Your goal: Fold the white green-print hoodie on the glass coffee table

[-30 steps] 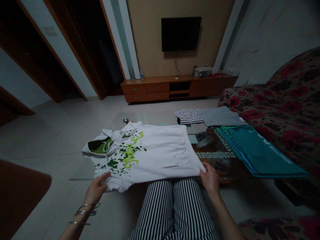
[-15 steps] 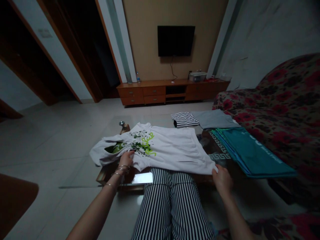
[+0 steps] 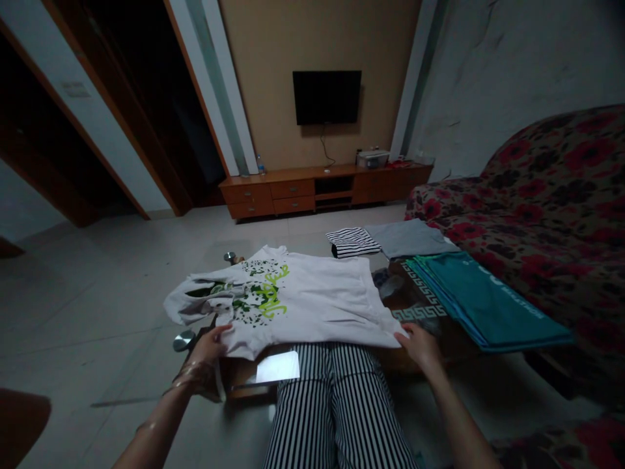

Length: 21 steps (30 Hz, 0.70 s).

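A white hooded top (image 3: 322,286) with a green and black print lies spread across the glass-topped coffee table (image 3: 244,385), its hood to the left and its hem to the right. My left hand (image 3: 211,345), with bangles on the wrist, is closed on the near edge of the top by the hood and shoulder. My right hand (image 3: 420,345) pinches the near corner of the hem. Between my hands the near edge of the cloth hangs close to my striped trousers (image 3: 336,410).
A folded teal cloth (image 3: 508,299) lies on the table's right side. Beyond it are a grey folded garment (image 3: 413,238) and a striped one (image 3: 352,241). A floral sofa (image 3: 547,189) stands at right; a TV cabinet (image 3: 293,195) is along the far wall.
My left hand has moved left and nearer to me, drawing the top's shoulder flatter, so more of the print shows. The right hand still holds the hem corner. The view has shifted slightly.
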### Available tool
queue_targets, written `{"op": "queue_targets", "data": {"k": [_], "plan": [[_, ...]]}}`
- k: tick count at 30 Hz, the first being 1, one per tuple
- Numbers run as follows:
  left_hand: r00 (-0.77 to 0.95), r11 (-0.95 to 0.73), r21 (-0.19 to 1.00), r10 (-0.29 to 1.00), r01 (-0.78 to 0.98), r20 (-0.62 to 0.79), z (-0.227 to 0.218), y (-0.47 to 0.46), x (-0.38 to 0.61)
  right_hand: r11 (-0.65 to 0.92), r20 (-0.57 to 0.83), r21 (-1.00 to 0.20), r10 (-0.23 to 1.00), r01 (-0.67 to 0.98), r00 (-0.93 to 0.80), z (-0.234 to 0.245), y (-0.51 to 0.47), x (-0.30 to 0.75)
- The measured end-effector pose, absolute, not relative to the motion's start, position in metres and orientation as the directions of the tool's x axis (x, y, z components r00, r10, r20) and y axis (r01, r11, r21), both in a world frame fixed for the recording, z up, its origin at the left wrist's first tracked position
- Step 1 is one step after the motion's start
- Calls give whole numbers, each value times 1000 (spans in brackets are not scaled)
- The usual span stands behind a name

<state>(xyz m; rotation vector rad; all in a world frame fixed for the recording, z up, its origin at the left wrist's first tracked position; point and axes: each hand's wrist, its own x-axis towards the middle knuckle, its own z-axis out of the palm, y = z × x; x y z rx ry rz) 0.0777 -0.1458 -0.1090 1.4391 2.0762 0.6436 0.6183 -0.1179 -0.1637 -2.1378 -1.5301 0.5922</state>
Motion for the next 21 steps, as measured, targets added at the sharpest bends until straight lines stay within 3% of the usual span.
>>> {"op": "queue_targets", "data": {"k": [4,7,10,16,21], "plan": [[-353,407,856,889,317,-292,-121,-225,75,-284,-102,-813,929,508,356,-176,-151,651],[-441,456,874,827,165,-348,-125,-265,73,-290,-152,-895,912,338,382,-169,-169,649],[-516,474,878,767,56,-381,-131,-289,72,-296,-163,-908,902,296,400,-161,-177,638],[-569,477,874,745,90,-348,-154,-319,65,-198,-100,-803,975,562,200,-173,-191,639],[-537,502,838,777,213,-329,-165,-327,60,-288,-320,-848,948,446,4,-172,-208,642]]}}
